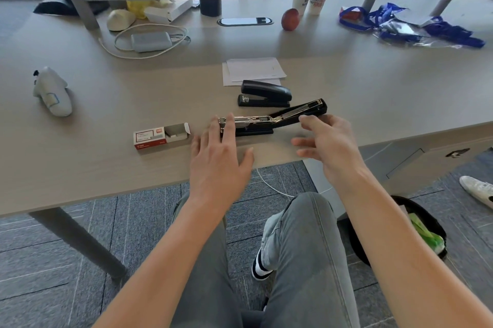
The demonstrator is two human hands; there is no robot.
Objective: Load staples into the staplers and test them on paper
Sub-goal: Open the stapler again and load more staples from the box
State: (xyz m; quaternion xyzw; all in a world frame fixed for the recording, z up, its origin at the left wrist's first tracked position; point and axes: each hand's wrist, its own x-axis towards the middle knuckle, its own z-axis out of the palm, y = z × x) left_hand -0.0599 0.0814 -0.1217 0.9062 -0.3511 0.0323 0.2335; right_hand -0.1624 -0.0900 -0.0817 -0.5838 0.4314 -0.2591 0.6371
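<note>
On the desk (80,157) the staple box (161,136) lies open; the left hand (218,157), fingers flat, steadies the opened stapler (269,120), the right hand (324,141) loose beside its raised lid; loading is underway, probably closing comes next

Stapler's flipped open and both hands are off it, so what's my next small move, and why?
Probably swing the lid shut with the right hand while the left hand steadies the open stapler. The lid lies folded back, the right hand's fingers hover beside it, and the staple box is already open.
</note>
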